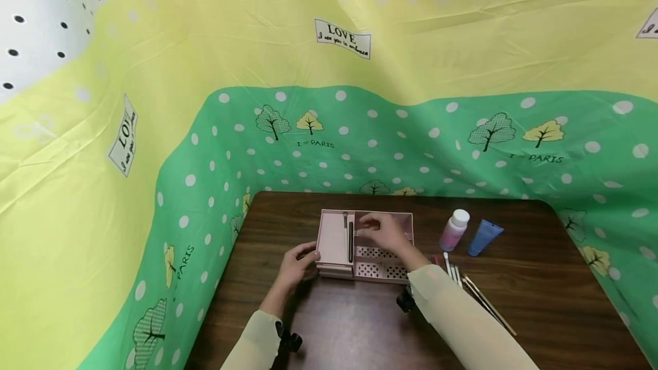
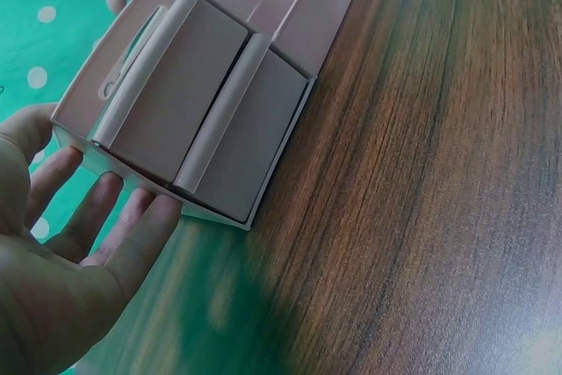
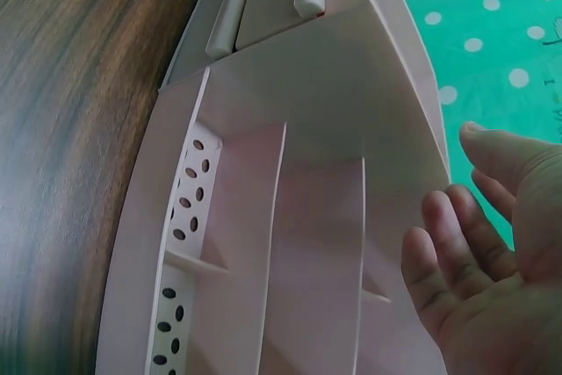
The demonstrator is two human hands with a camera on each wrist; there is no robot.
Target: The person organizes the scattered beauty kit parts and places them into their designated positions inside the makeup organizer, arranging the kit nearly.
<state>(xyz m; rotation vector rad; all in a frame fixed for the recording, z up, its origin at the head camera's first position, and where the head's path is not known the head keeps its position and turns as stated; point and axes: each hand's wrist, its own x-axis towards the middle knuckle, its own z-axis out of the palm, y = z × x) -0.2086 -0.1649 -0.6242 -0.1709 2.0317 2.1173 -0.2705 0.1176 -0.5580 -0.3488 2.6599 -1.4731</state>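
Observation:
A pale pink desktop organizer (image 1: 331, 236) stands on the dark wooden table. Its left part is a flat-topped block with two drawers (image 2: 180, 85); its right part has open compartments (image 3: 316, 243), some with perforated walls. On the block's top lie a thin brush (image 1: 345, 222) and a dark slim stick (image 1: 351, 242), side by side. My left hand (image 1: 295, 265) touches the organizer's left side with extended fingers (image 2: 132, 239). Over the compartments hovers my right hand (image 1: 384, 232), its fingers loosely bent and nothing in them; the right wrist view puts it beside the back wall.
Right of the organizer stand a white-capped pink bottle (image 1: 454, 230) and a blue tube (image 1: 484, 237). Several white-handled brushes (image 1: 454, 272) and thin long-handled brushes (image 1: 487, 303) lie by the right forearm. A green and yellow curtain (image 1: 360, 147) surrounds the table's back and sides.

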